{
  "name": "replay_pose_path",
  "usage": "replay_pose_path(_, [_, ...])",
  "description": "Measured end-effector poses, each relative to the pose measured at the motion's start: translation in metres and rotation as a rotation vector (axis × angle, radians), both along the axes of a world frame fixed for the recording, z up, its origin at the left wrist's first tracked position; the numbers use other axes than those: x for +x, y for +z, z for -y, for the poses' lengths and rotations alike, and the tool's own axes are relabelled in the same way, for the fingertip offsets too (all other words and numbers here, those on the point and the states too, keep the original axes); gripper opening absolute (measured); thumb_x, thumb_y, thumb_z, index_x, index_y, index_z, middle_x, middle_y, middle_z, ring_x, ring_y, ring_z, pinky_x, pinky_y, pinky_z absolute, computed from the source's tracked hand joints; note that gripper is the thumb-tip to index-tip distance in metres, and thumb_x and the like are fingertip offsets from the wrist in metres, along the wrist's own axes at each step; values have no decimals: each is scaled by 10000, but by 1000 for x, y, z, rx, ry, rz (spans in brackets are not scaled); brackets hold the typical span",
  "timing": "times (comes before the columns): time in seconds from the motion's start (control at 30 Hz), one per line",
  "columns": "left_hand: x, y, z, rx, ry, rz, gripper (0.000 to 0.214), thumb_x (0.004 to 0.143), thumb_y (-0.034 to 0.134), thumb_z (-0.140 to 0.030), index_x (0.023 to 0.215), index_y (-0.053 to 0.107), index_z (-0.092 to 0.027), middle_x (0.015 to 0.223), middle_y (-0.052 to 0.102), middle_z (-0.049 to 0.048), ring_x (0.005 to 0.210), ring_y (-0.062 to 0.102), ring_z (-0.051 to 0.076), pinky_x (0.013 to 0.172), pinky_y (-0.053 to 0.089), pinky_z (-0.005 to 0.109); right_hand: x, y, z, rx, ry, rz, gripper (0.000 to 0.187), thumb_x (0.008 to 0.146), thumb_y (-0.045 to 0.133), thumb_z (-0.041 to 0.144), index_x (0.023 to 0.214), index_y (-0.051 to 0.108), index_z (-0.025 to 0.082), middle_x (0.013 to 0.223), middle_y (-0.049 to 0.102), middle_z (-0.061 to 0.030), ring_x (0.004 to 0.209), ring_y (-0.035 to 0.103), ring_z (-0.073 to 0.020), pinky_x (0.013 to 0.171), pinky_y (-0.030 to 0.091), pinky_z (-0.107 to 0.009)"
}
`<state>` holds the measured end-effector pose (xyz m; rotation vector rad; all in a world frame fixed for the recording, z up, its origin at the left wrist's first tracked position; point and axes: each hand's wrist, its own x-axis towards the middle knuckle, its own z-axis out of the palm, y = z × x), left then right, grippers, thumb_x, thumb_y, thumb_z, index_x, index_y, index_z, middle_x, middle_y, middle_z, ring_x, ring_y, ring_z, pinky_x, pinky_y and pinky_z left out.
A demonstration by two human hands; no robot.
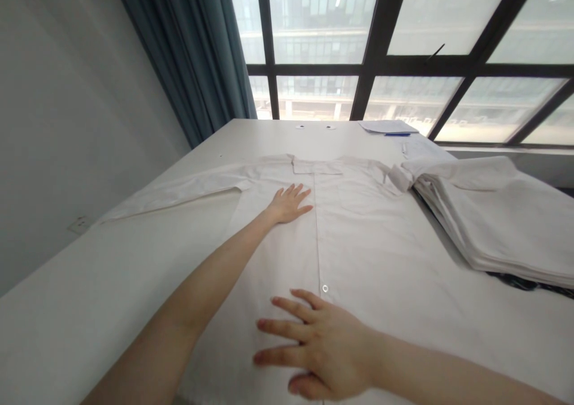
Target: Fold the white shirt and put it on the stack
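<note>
A white long-sleeved shirt (372, 255) lies spread face up, its collar (316, 166) toward the window and one sleeve (179, 191) stretched out to the left. Fingers spread, my left hand (289, 204) rests flat on the chest, left of the front placket. Closer to me, my right hand (323, 339) is over the lower front with its fingers apart, across the placket line. Whether its palm touches the cloth I cannot tell. A pale round button (325, 288) shows just above that hand. The other sleeve runs toward the folded pile at right.
A stack of folded white cloth (506, 219) stands on the right of the white table (264, 133), with something black (520, 282) under it. Papers (388, 126) and a blue pen (397, 134) lie at the far edge. Behind are a blue curtain (192, 52) and windows.
</note>
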<state>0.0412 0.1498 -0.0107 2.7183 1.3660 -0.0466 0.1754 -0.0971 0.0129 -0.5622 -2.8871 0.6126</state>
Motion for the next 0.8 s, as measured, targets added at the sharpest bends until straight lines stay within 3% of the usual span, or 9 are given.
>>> replay_pose_path(0.23, [-38,-4,-29,35,212,-6,671,992,198,-562,1551,209,-191,1623,136,116,1489,130,329,1163,168,552,3,-5,1,6,-20,-60,515,989,400,483,1477,391,318,1578,321,7,1481,169,-242,1198,142,-473])
replay_pose_path(0.43, [-40,-10,-30,70,255,-6,649,996,212,-540,1553,204,-209,1625,143,89,1494,128,300,1175,164,518,4,8,-5,-77,-66,-73,447,1000,402,440,1395,497,255,1520,432,-30,1440,290,-196,1192,169,-439])
replay_pose_path(0.6, [-39,-10,-30,72,257,-5,649,996,217,-545,1553,210,-210,1624,136,103,1495,127,292,1177,161,513,37,16,-43,64,-421,-29,392,970,459,329,1345,546,252,1500,451,-87,1397,371,-258,1139,274,-505])
replay_pose_path(0.7, [-40,-11,-31,83,263,9,658,994,224,-560,1550,221,-207,1621,134,132,1494,130,292,1176,160,506,87,13,-85,218,-694,-19,384,947,468,313,1311,571,247,1441,510,-121,1323,463,-297,1066,362,-529])
replay_pose_path(0.8, [-40,-14,-31,101,275,31,676,989,244,-569,1545,238,-184,1614,148,155,1492,142,294,1177,162,499,147,17,-126,359,-1097,-66,381,896,506,287,1248,609,182,1346,572,-176,1210,546,-320,994,418,-515])
